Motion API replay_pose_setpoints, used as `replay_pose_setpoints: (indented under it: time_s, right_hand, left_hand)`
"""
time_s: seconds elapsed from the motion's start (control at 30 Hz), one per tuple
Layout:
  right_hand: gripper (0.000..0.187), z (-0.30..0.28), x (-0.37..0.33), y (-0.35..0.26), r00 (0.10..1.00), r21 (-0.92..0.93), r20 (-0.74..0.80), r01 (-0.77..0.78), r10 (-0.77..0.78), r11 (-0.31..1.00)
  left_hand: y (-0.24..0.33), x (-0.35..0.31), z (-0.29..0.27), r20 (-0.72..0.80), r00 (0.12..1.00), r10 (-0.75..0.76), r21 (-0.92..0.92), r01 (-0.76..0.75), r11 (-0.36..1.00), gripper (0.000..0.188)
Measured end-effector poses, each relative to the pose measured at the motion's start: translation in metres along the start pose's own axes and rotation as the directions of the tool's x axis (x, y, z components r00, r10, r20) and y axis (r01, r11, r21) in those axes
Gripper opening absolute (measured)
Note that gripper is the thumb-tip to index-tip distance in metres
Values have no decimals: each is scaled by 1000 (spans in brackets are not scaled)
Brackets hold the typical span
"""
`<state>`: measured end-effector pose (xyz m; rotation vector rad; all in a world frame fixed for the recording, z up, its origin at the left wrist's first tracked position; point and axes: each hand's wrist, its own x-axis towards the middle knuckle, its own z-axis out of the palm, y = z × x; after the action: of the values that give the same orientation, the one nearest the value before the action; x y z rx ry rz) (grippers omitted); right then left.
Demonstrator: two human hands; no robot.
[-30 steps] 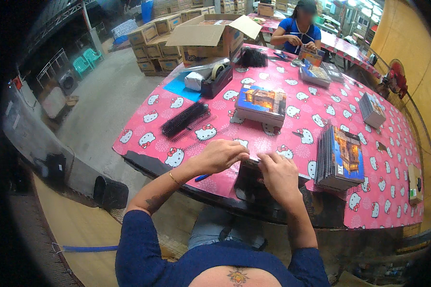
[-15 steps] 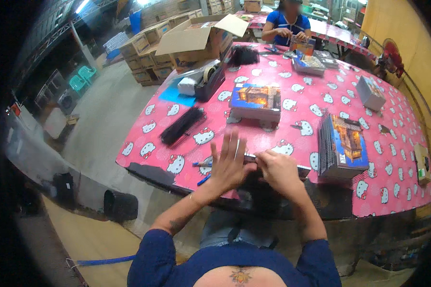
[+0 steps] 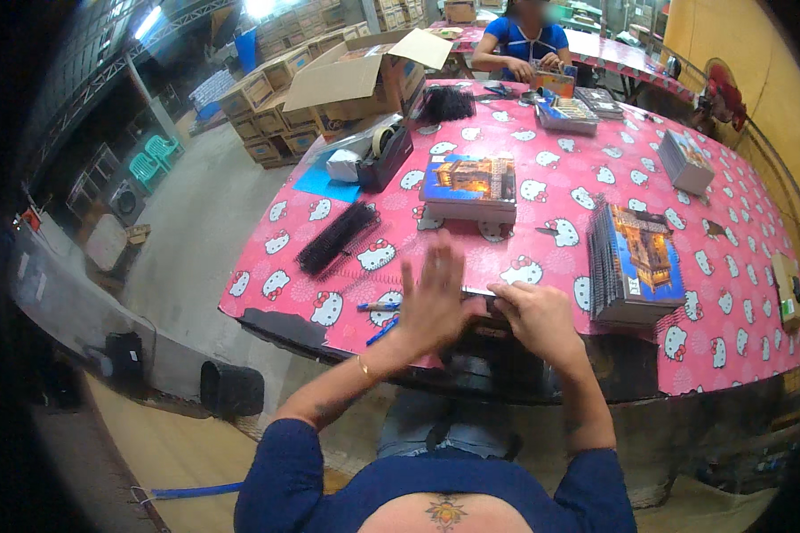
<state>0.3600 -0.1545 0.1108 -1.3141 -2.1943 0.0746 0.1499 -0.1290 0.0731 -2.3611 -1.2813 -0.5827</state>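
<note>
At the table's near edge, my left hand (image 3: 436, 298) is open, its fingers stretched out and a little blurred. Its thumb side meets a thin, dark item with a pale edge (image 3: 478, 291), mostly hidden between the hands. My right hand (image 3: 540, 324) is closed at the other side of that item, fingertips bent down on it. What the fingers hold cannot be made out. Left of my left hand lie blue-handled tools (image 3: 380, 307). Beyond my hands sits a stack of picture-covered books (image 3: 469, 182). A taller stack with black coil bindings (image 3: 638, 258) stands to the right.
A bundle of black wire coils (image 3: 336, 238) lies left on the pink patterned table cover (image 3: 524, 240). Behind it are a tape dispenser (image 3: 387, 160) and a large open carton (image 3: 342, 93). Across the table, a person in blue (image 3: 524, 44) handles a book. More books (image 3: 684, 163) stand right.
My left hand has shifted slightly right, its fingers now tipped up and blurred. My right hand has moved a little right and down, still closed. The view has shifted slightly.
</note>
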Motion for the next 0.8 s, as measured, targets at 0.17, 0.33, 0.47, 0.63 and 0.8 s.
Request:
replay_pose_setpoints:
  time_s: [0.17, 0.33, 0.47, 0.63, 0.8]
  right_hand:
    - [18, -1, -1, -6, 1000, 11, 6, -3, 3, 1000]
    - [19, -2, 2, 0, 1000, 35, 15, -10, 9, 999]
    - [26, 1, 0, -1, 999, 32, 16, -33, 33, 999]
    - [49, -22, -19, 7, 986, 173, -169, 18, 12, 985]
    - [40, 37, -67, 59, 920, 871, 36, -221, 391, 439]
  left_hand:
    - [24, -72, 29, -6, 974, 228, -324, -218, 921, 88]
    - [-2, -1, 13, 76, 990, 117, 133, -126, 983, 98]
    - [20, -38, 26, -81, 978, 193, -241, -207, 948, 92]
    - [24, -41, 23, 35, 988, 152, -203, -142, 969, 87]
    - [3, 26, -9, -40, 996, 85, -147, -90, 985, 88]
